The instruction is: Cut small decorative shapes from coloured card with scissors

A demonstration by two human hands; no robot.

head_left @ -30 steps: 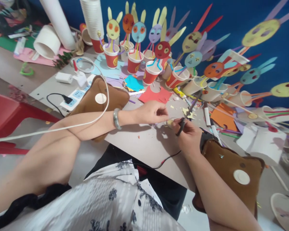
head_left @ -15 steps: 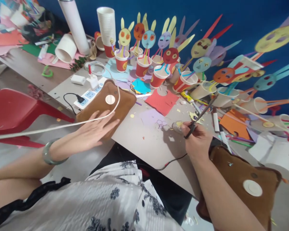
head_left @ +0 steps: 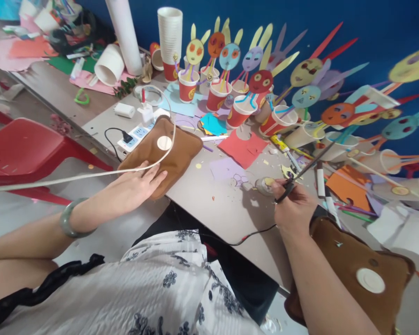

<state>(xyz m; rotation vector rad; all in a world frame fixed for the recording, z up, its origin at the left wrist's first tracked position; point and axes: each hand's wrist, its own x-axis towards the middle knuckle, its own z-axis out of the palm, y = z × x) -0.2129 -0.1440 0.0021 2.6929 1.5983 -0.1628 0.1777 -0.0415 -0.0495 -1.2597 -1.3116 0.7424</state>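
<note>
My left hand [head_left: 134, 188] lies with its fingers spread on the lower edge of a plush brown electric hand warmer [head_left: 181, 149], which has a white disc on it. A pale cable [head_left: 80, 176] runs across just above the fingers. My right hand [head_left: 295, 209] is closed around dark-handled scissors [head_left: 312, 163], whose blades point up and right toward the cups. Below the thumb of that hand, a roll of clear tape [head_left: 264, 187] sits on the table. Under my right forearm is a second brown hand warmer [head_left: 349, 251].
Paper cups [head_left: 242, 109] with rabbit-faced paper figures line the blue wall. A cup stack [head_left: 170, 35] and a white cylinder [head_left: 125, 42] stand behind the power strip [head_left: 138, 136]. Red paper [head_left: 242, 146] and scraps lie mid-table. A red chair [head_left: 31, 149] is at left.
The view has shifted, so most things appear farther right. My left hand has moved slightly left relative to the hand warmer. My right hand still holds the scissors.
</note>
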